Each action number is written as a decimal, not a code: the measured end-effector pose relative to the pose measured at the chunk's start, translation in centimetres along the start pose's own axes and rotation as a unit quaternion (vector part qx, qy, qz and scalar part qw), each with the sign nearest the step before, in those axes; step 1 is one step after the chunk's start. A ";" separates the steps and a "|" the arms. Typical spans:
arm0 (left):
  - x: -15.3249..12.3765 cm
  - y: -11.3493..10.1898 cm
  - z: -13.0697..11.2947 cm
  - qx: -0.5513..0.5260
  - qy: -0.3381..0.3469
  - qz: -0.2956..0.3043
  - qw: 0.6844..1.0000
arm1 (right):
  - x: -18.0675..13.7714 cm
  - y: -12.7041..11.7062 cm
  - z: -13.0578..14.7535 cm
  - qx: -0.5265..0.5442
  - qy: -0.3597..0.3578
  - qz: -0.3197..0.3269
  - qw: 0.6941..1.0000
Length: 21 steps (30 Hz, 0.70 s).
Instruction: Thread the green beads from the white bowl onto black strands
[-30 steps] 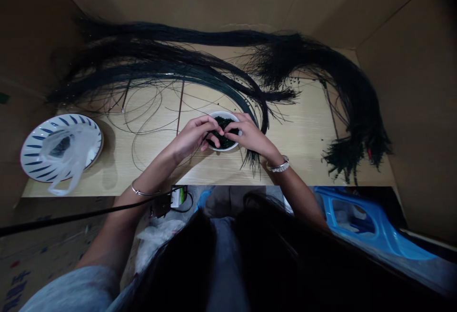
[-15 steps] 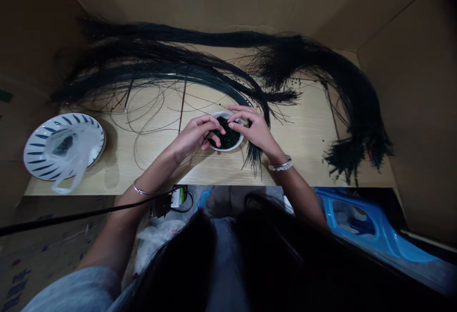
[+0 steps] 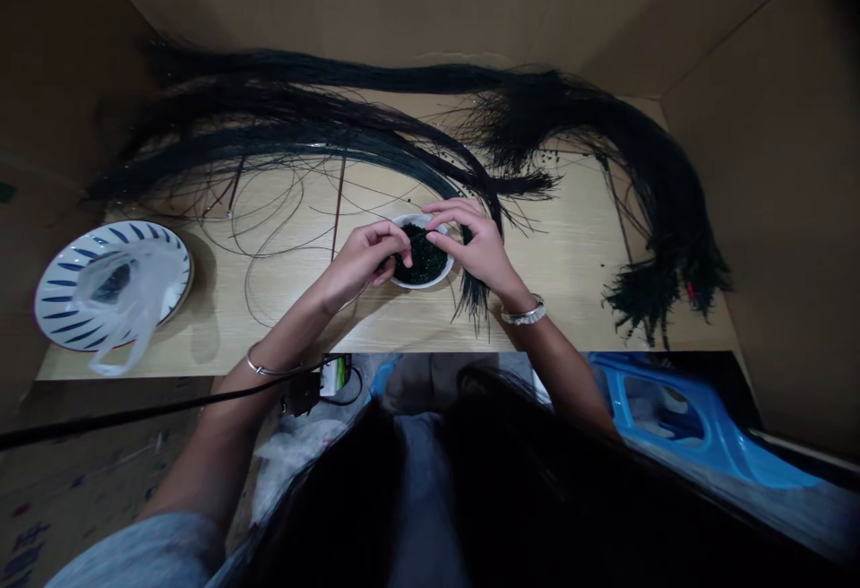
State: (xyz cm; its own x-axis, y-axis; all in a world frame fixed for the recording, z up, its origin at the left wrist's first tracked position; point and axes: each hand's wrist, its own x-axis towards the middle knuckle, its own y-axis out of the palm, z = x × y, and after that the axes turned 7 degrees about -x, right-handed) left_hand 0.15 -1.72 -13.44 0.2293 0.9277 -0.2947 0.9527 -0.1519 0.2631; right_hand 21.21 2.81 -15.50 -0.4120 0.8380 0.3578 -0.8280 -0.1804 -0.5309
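A small white bowl (image 3: pixel 422 284) filled with tiny dark green, bead-like pieces (image 3: pixel 423 258) sits between my hands. At its left rim my left hand (image 3: pixel 368 258) is closed, thumb and fingers pinched over the contents. A thin dark thread trails from loops on the table toward this hand; what lies between the fingertips is too small to make out. Over the right rim reaches my right hand (image 3: pixel 476 243), fingers stretched and the thumb slightly apart from the index finger. Beside that hand hangs the frayed end of a dark strand bundle (image 3: pixel 476 297).
Long bundles of dark strands (image 3: pixel 315 68) lie across the back of the wooden table (image 3: pixel 551 292), and a thick one (image 3: pixel 672 185) curves down the right. A striped plate (image 3: pixel 57 310) holding a plastic bag (image 3: pixel 144 292) stands left. Cardboard walls surround the table; a blue plastic stool (image 3: pixel 726 445) is below right.
My left hand has drawn slightly left and back from the bowl's middle, its fingers more curled. My right hand keeps nearly the same pose. The whole view has shifted a little.
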 end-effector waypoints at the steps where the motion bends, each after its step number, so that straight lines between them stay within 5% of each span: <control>1: 0.0 0.0 0.0 0.002 0.002 0.002 1.000 | 0.0 0.0 0.0 -0.001 0.001 0.002 1.000; 21: 0.0 0.1 0.1 0.019 0.000 -0.002 1.000 | 0.0 0.3 -0.6 -0.016 -0.065 -0.020 0.998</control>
State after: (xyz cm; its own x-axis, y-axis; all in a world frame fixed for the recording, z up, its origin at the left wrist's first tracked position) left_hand 0.23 -1.76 -13.51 0.2244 0.9288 -0.2951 0.9606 -0.1599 0.2274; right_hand 21.23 3.06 -16.14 -0.4269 0.7695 0.4751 -0.8329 -0.1299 -0.5380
